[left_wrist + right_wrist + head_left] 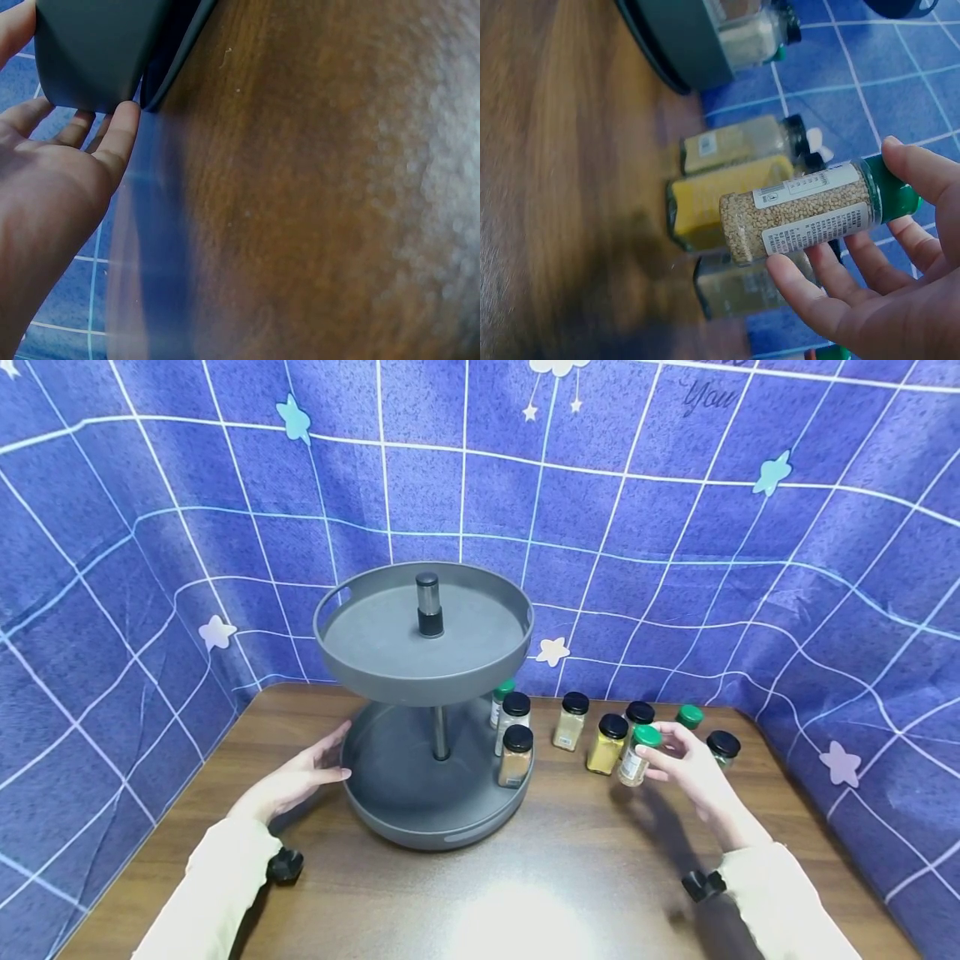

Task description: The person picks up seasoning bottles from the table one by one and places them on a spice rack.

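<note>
A clear spice jar of sesame seeds with a green lid is held in my right hand, thumb on the lid and fingers along the jar's side. Close by it stand a yellow spice jar and a pale-filled jar, both with black lids. My left hand touches the outer wall of the grey two-tier turntable's lower tray, its fingers spread; the left wrist view shows the fingertips against that wall. On the lower tray's right side sit several jars, including an orange-brown one.
Above the lower tray is an upper tray on a central metal post. Behind the right hand are a green-lidded jar and black-lidded jars. A blue gridded cloth hangs around the wooden table.
</note>
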The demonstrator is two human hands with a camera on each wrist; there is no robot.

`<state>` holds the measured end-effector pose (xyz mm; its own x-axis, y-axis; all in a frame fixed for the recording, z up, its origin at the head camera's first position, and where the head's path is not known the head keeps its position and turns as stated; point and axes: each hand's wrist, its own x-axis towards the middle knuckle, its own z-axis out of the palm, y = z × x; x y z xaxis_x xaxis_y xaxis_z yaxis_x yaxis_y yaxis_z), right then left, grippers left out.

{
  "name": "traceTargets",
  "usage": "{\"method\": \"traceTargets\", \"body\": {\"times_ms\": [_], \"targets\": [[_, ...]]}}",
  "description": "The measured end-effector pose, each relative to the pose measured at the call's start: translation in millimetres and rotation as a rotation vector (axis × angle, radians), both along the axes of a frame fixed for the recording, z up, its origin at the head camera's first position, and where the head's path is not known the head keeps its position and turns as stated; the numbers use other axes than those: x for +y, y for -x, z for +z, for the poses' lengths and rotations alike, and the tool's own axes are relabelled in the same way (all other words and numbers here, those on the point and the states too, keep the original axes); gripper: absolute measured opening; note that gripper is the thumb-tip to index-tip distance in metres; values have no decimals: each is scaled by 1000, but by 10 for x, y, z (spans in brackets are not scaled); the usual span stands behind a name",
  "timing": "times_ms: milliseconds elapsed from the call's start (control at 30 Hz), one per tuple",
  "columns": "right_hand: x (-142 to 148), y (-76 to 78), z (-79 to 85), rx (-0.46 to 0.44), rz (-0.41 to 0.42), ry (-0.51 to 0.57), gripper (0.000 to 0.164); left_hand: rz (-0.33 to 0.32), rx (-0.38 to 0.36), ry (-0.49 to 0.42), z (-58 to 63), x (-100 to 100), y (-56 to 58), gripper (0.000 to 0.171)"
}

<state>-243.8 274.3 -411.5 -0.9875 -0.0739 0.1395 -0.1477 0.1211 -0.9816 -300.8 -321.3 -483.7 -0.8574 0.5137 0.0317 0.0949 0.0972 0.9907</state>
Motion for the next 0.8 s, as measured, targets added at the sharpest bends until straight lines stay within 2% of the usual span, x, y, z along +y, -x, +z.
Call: {"method": "traceTargets", "body": {"times_ms": [133,600,800], "targets": [[-97,-34,113,-20,8,-14,34,-3,-3,-2,5,-3,-7,85],[-290,-25,265,10,43,-102,37,-2,-2,10,16,-2,-4,85],[-416,-38,369,15,75,-94,36,-3,-9,4,19,-4,-8,85]]}}
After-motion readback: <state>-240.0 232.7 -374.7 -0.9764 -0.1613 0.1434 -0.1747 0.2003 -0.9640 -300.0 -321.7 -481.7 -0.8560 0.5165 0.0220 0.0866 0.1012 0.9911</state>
